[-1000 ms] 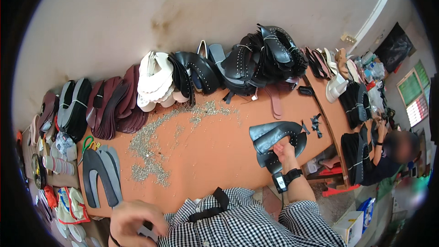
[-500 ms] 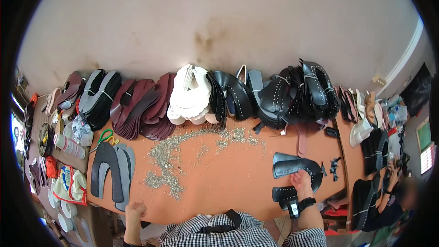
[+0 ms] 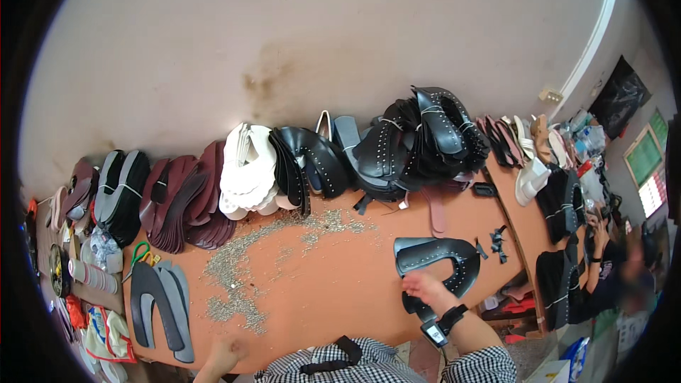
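Note:
A U-shaped black shoe upper with a row of silver studs lies at the right of the orange table, another black edge showing under its far side. My right hand hovers over its near arm and inner gap. The fingers point left, somewhat apart, and hold nothing I can see. At the table's near edge, left of my body, rests my left hand; its fingers are smeared and hard to read. Grey U-shaped pieces lie beyond it on the left. Loose silver studs are scattered over the middle.
Along the wall stand stacks of maroon uppers, white pieces and studded black uppers. Green-handled scissors lie at the left. Black scraps sit at the right edge. Another person works at far right.
The whole view has swung to the right. My right hand has come off the black upper's near arm and moved left, over its inner gap. My left hand has shifted slightly.

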The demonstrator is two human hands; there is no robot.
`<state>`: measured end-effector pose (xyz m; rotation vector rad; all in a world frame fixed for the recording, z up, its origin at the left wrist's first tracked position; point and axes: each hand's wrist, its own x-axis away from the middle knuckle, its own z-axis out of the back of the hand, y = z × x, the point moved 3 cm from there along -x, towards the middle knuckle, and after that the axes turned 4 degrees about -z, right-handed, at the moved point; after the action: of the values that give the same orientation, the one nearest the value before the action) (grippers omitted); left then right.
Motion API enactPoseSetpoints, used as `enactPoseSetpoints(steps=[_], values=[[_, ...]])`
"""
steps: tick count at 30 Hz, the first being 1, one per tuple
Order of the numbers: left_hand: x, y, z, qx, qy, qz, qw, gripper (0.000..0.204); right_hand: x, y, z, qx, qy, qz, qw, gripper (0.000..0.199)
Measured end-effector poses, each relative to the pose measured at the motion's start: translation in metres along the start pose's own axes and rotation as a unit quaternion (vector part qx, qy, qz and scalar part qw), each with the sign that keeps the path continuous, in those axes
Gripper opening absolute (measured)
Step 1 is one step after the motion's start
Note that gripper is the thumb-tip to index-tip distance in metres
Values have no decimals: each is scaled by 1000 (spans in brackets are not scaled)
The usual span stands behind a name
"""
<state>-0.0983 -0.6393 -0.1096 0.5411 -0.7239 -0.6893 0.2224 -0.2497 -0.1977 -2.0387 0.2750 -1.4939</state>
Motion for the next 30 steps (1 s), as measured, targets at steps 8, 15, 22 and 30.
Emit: enactPoseSetpoints(steps=[8,15,22,30], values=[[-14,2,-18,-183,-140,-46,972,19,48,3,-4,162,35,-20,986,18],[-23,2,-14,-184,-255,-100,944,22,49,-51,17,254,49,69,963,15],[4,-14,9,-180,-351,-95,914,25,29,-73,29,77,160,134,975,16],[28,-41,27,-148,-300,-133,933,31,-8,-24,-122,-60,-115,147,981,22]])
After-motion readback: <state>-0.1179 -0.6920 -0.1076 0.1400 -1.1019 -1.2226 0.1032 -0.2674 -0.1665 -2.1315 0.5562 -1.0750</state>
